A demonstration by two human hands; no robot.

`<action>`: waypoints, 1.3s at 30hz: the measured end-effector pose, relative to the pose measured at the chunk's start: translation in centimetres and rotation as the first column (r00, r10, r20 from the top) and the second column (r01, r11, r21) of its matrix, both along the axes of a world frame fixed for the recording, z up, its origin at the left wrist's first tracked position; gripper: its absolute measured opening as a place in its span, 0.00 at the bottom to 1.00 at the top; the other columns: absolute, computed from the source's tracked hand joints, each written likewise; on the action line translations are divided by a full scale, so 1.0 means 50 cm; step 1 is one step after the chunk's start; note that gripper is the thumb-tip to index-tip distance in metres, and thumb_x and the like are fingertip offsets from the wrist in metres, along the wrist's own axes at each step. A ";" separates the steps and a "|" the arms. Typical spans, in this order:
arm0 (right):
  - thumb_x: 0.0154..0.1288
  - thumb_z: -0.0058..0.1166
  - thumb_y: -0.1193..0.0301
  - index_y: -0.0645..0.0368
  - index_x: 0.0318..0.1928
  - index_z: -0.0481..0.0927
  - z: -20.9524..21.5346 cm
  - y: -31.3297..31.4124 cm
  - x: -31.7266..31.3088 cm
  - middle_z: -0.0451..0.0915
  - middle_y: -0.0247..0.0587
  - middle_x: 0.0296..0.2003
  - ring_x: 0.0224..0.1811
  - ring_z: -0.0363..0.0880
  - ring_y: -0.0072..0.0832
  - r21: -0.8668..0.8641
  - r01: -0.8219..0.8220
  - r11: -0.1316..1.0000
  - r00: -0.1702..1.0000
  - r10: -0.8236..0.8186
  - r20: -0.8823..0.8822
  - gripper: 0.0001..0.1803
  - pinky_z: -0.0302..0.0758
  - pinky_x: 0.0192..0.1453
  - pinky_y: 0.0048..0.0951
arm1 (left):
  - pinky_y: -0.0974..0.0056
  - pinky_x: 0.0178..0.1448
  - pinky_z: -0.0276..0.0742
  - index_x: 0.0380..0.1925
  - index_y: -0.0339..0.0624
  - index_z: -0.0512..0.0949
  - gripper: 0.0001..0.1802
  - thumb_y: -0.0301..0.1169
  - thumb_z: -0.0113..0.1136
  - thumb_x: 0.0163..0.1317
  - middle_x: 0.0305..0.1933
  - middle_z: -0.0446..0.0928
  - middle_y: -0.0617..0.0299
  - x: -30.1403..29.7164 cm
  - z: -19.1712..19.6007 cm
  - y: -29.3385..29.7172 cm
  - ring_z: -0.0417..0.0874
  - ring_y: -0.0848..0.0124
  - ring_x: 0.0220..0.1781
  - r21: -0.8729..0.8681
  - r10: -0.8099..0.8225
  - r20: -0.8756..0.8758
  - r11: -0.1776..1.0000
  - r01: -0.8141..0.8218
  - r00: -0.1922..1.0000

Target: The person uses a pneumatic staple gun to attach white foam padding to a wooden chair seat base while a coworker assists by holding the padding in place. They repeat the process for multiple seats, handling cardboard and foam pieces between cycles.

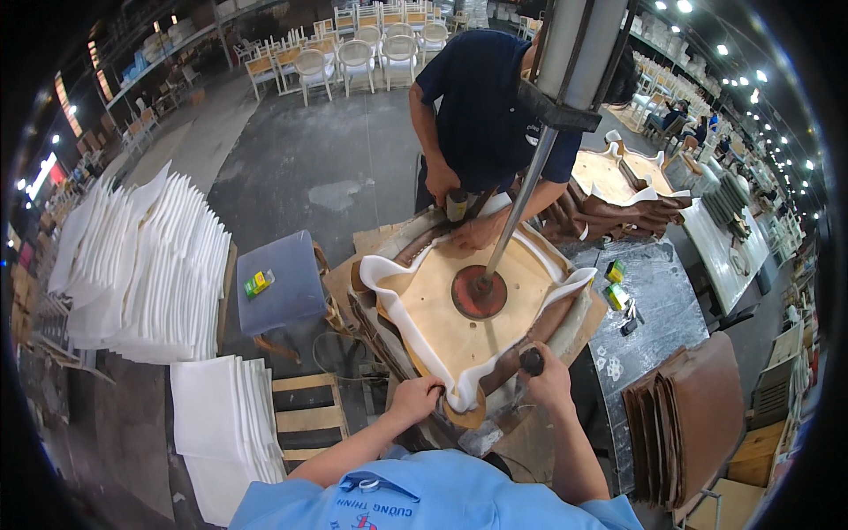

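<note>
1. Head view — a wooden seat board (442,309) lies upside down on the workbench (649,291), pinned by a round press pad (479,293) on a slanted rod (517,216); judged, this keeps it from shifting.
2. Left hand (415,397) is closed on the brown cover (424,415) at the near edge, pulling it over white foam (468,384).
3. Right hand (546,375) is clamped on a dark tool handle (532,359).
4. The board's long axis runs near-left to far-right; a co-worker's hands (459,216) grip the far edge.

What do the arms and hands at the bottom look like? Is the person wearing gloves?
No gloves. The left hand and right hand are bare, and so are both forearms. The short-sleeved light blue shirt ends above the elbows and carries some red embroidery.
</note>
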State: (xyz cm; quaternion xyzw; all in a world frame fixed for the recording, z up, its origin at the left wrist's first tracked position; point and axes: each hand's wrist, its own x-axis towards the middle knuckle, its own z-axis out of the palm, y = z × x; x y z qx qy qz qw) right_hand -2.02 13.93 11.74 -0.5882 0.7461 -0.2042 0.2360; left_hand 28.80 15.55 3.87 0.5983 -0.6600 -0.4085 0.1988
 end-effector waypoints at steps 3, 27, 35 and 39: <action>0.62 0.76 0.64 0.49 0.74 0.78 -0.006 0.003 -0.007 0.90 0.54 0.59 0.65 0.87 0.56 -0.018 -0.013 1.000 1.000 0.013 0.010 0.39 0.83 0.67 0.51 | 0.46 0.55 0.88 0.52 0.52 0.92 0.14 0.39 0.65 0.73 0.46 0.92 0.50 -0.003 -0.006 0.003 0.93 0.47 0.50 -0.024 0.017 -0.009 1.000 -0.017 1.000; 0.64 0.78 0.80 0.56 0.76 0.80 0.097 0.172 -0.012 0.90 0.35 0.52 0.44 0.84 0.17 0.151 0.029 0.988 0.782 -0.116 0.612 0.39 0.85 0.48 0.28 | 0.52 0.48 0.87 0.56 0.44 0.90 0.16 0.38 0.65 0.76 0.42 0.92 0.50 -0.073 -0.026 0.020 0.94 0.56 0.41 0.045 -0.093 -0.130 0.994 0.099 0.987; 0.66 0.80 0.71 0.50 0.77 0.79 0.045 0.271 0.030 0.91 0.40 0.55 0.56 0.86 0.24 0.269 -0.132 0.954 0.751 -0.082 0.656 0.40 0.81 0.67 0.32 | 0.57 0.42 0.85 0.70 0.42 0.81 0.25 0.34 0.68 0.75 0.34 0.87 0.57 -0.112 0.020 -0.001 0.87 0.67 0.32 0.078 -0.258 -0.319 0.952 0.297 0.912; 0.67 0.80 0.71 0.47 0.79 0.78 0.001 0.279 0.036 0.92 0.40 0.56 0.54 0.88 0.26 0.223 -0.045 0.974 0.821 -0.091 0.563 0.41 0.83 0.65 0.34 | 0.46 0.57 0.80 0.63 0.45 0.85 0.25 0.36 0.75 0.66 0.46 0.82 0.53 -0.046 0.070 -0.043 0.85 0.52 0.50 -0.414 -0.335 0.129 0.837 0.358 0.933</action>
